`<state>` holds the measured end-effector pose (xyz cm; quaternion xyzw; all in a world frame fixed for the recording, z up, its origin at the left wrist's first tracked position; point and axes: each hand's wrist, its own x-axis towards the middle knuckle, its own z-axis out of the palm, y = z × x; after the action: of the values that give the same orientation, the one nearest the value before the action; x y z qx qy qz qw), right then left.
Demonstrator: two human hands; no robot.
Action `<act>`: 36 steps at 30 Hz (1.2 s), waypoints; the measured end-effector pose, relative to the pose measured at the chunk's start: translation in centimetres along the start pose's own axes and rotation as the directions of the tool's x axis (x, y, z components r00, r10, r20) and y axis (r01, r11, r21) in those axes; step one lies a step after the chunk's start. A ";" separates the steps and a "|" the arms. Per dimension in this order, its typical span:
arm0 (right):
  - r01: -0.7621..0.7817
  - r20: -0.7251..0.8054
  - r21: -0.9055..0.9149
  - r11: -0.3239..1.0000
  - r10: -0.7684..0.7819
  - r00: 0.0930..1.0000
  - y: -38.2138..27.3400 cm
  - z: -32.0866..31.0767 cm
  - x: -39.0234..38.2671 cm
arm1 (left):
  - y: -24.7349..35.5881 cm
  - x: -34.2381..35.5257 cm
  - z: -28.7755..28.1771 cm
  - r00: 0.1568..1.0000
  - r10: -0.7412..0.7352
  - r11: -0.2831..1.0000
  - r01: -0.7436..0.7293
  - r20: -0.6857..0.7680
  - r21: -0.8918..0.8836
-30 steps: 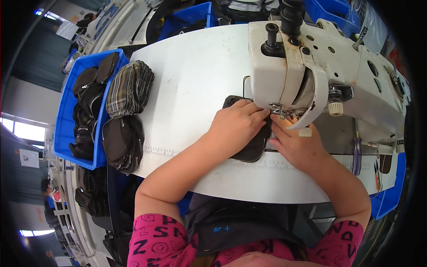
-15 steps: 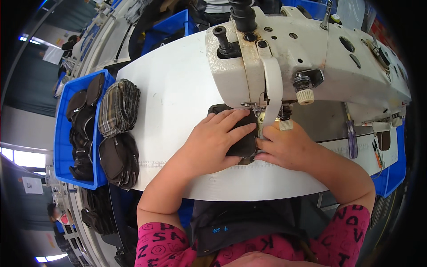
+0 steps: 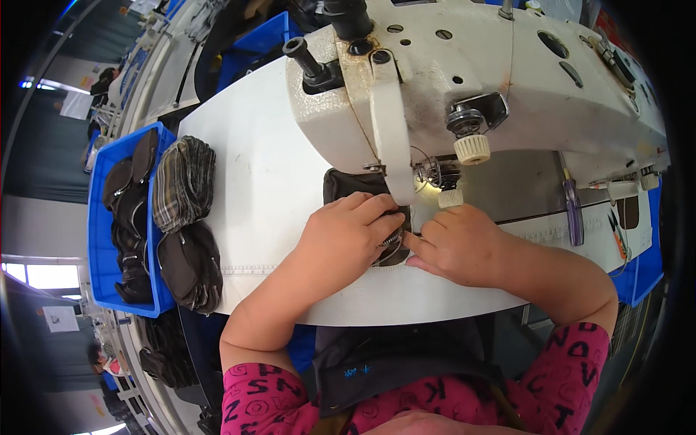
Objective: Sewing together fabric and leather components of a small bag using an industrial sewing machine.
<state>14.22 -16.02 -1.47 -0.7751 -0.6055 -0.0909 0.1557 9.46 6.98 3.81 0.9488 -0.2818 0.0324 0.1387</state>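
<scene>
A dark brown fabric piece with a zipper lies on the white sewing table, partly beneath the head of a sewing machine. My left hand rests over it, fingers bent and pinching its near part, where zipper teeth show. From the other side my right hand grips the near right edge, thumb and forefinger closed just in front of the needle area. The machine's arm covers the needle and presser foot. Both hands hide much of the cloth.
On the left, a blue bin holds dark zippered pieces. Beside it sit a plaid fabric stack and a stack of dark pouches. A purple-handled screwdriver lies at the right, near small pen-like tools.
My left hand's fingers, earlier spread flat over the fabric, are now bent and drawn together at its near edge. The zipper edge shows folded between both hands. The view has shifted, moving the machine leftward.
</scene>
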 end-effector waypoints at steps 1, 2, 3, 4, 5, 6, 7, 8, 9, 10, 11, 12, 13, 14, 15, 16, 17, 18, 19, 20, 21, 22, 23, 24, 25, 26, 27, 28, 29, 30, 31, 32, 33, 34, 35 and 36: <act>-0.005 -0.006 0.001 1.000 0.005 1.000 0.0 0.0 0.0 | -0.2 0.1 0.1 1.000 0.002 1.000 -0.002 0.002 -0.002; -0.007 -0.005 0.002 1.000 0.007 1.000 0.0 0.1 -0.1 | -0.4 0.1 0.2 1.000 0.009 1.000 -0.009 -0.005 -0.027; -0.006 0.001 -0.002 1.000 0.006 1.000 0.1 0.1 -0.1 | -0.5 0.2 0.2 1.000 0.013 0.999 -0.014 -0.012 -0.051; -0.004 0.008 -0.007 1.000 0.004 1.000 0.1 0.1 -0.1 | -0.5 0.3 0.3 1.000 0.012 0.999 -0.013 -0.011 -0.052; -0.004 0.009 -0.005 1.000 0.004 1.000 0.1 0.0 -0.1 | -0.5 0.4 0.4 1.000 0.023 0.998 -0.024 -0.019 -0.064; -0.005 0.022 -0.004 1.000 0.005 1.000 0.1 0.0 0.0 | -0.5 0.4 0.4 0.999 0.030 0.997 -0.032 -0.027 -0.073; -0.006 0.036 -0.004 1.000 0.006 0.999 0.1 0.0 0.0 | -0.4 0.4 0.5 0.999 0.026 0.997 -0.028 -0.027 -0.071; -0.001 0.035 -0.003 1.000 0.001 0.999 0.1 -0.2 0.1 | -0.4 0.4 0.6 0.999 0.030 0.996 -0.032 -0.032 -0.081; -0.001 0.053 -0.012 1.000 0.002 0.999 0.1 -0.4 0.1 | -0.3 0.4 0.7 0.999 0.034 0.995 -0.037 -0.037 -0.093; -0.001 0.071 -0.021 1.000 0.002 0.997 0.0 -0.5 0.1 | -0.3 0.4 0.8 0.999 0.030 0.995 -0.034 -0.038 -0.092; 0.004 0.072 -0.020 1.000 -0.002 0.997 0.0 -0.5 0.1 | -0.2 0.3 0.8 0.999 0.035 0.996 -0.037 -0.027 -0.084; 0.009 0.057 -0.016 1.000 -0.008 0.998 0.1 -0.6 0.1 | -0.2 0.2 0.7 0.999 0.039 0.997 -0.040 -0.017 -0.073; 0.014 0.043 -0.013 1.000 -0.014 0.999 0.0 -0.6 0.2 | -0.1 0.1 0.7 0.999 0.033 0.997 -0.034 -0.021 -0.070; 0.023 0.043 -0.014 1.000 -0.022 0.999 -0.1 -0.6 0.2 | 0.1 -0.1 0.6 0.999 0.031 0.998 -0.031 -0.007 -0.052; 0.021 0.041 -0.018 1.000 -0.020 0.999 -0.2 -0.7 0.2 | 0.2 -0.2 0.6 1.000 0.028 0.999 -0.027 0.005 -0.035; 0.018 0.039 -0.021 1.000 -0.018 0.999 -0.2 -0.7 0.2 | 0.1 -0.4 0.7 0.999 0.024 1.000 -0.023 0.034 -0.016; 0.030 0.041 -0.023 0.999 -0.029 0.999 -0.1 -0.7 0.2 | 0.1 -0.4 0.7 1.000 0.015 1.000 -0.015 0.027 -0.013; 0.022 0.030 -0.001 1.000 -0.022 0.999 -0.1 -0.9 0.3 | 0.2 -0.4 0.8 1.000 0.001 0.999 0.000 0.014 -0.034; 0.015 0.019 0.021 1.000 -0.015 1.000 -0.1 -0.9 0.3 | 0.2 -0.5 0.8 1.000 -0.014 0.998 0.015 0.003 -0.057; 0.021 0.020 0.023 1.000 -0.021 1.000 0.0 -1.0 0.2 | 0.5 -0.4 0.8 0.998 -0.053 0.995 0.055 0.025 -0.087; 0.014 0.023 0.025 1.000 -0.015 1.000 0.0 -1.0 0.2 | 0.5 -0.4 0.9 0.998 -0.057 0.994 0.059 0.025 -0.088; 0.007 0.027 0.027 1.000 -0.008 1.000 0.0 -1.0 0.2 | 0.4 -0.4 1.1 0.999 -0.047 0.995 0.049 0.022 -0.092; 0.008 0.028 0.029 1.000 -0.009 1.000 -0.1 -1.0 0.3 | 0.2 -0.4 1.1 0.999 -0.037 0.994 0.038 0.019 -0.098; 0.010 0.015 0.027 1.000 -0.010 1.000 -0.1 -1.1 0.4 | -0.3 -0.2 1.3 1.000 -0.002 0.994 -0.001 -0.021 -0.114; 0.011 0.002 0.023 1.000 -0.011 1.000 -0.1 -1.2 0.5 | -0.5 -0.1 1.3 1.000 -0.003 0.993 0.000 -0.022 -0.117; 0.010 0.006 0.024 1.000 -0.011 1.000 -0.1 -1.1 0.6 | -0.6 -0.1 1.1 1.000 0.011 0.993 -0.013 -0.021 -0.115; 0.015 -0.006 0.029 0.999 -0.015 1.000 -0.1 -1.2 0.6 | -0.6 -0.1 1.0 0.999 0.025 0.993 -0.027 -0.022 -0.111; 0.019 -0.018 0.033 0.999 -0.019 1.000 0.0 -1.2 0.6 | -0.7 -0.1 1.1 0.999 0.023 0.993 -0.026 -0.026 -0.115; 0.022 -0.013 0.031 0.999 -0.021 1.000 0.0 -1.1 0.6 | -0.7 -0.2 1.2 0.999 0.032 0.992 -0.034 -0.017 -0.118; 0.015 -0.014 0.033 0.999 -0.015 1.000 -0.1 -1.0 0.6 | -0.8 -0.3 1.3 0.999 0.042 0.992 -0.043 -0.008 -0.120; 0.009 -0.015 0.035 0.999 -0.009 1.000 -0.1 -1.0 0.6 | -0.8 -0.3 1.3 0.999 0.041 0.992 -0.042 -0.011 -0.120; 0.012 -0.014 0.034 0.999 -0.011 1.000 0.0 -1.0 0.5 | -0.8 -0.2 1.3 0.999 0.033 0.990 -0.034 -0.008 -0.135; 0.009 -0.009 0.031 0.999 -0.009 1.000 0.0 -1.0 0.5 | -0.9 -0.3 1.2 1.000 0.024 0.988 -0.024 -0.002 -0.150; 0.007 -0.005 0.029 1.000 -0.007 1.000 -0.1 -0.9 0.5 | -1.0 -0.3 1.2 1.000 0.022 0.989 -0.022 -0.002 -0.149; 0.008 -0.006 0.031 0.999 -0.008 1.000 -0.1 -0.9 0.6 | -1.2 -0.2 1.2 1.000 0.005 0.988 -0.005 0.000 -0.157; -0.011 0.002 0.027 1.000 0.011 1.000 0.0 -0.9 0.6 | -1.3 -0.1 1.2 1.000 -0.011 0.986 0.010 0.000 -0.165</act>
<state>14.39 -15.77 -0.45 -0.7763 -0.6026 -0.0811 0.1662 10.05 7.76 2.28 0.9356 -0.2785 0.0087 0.2169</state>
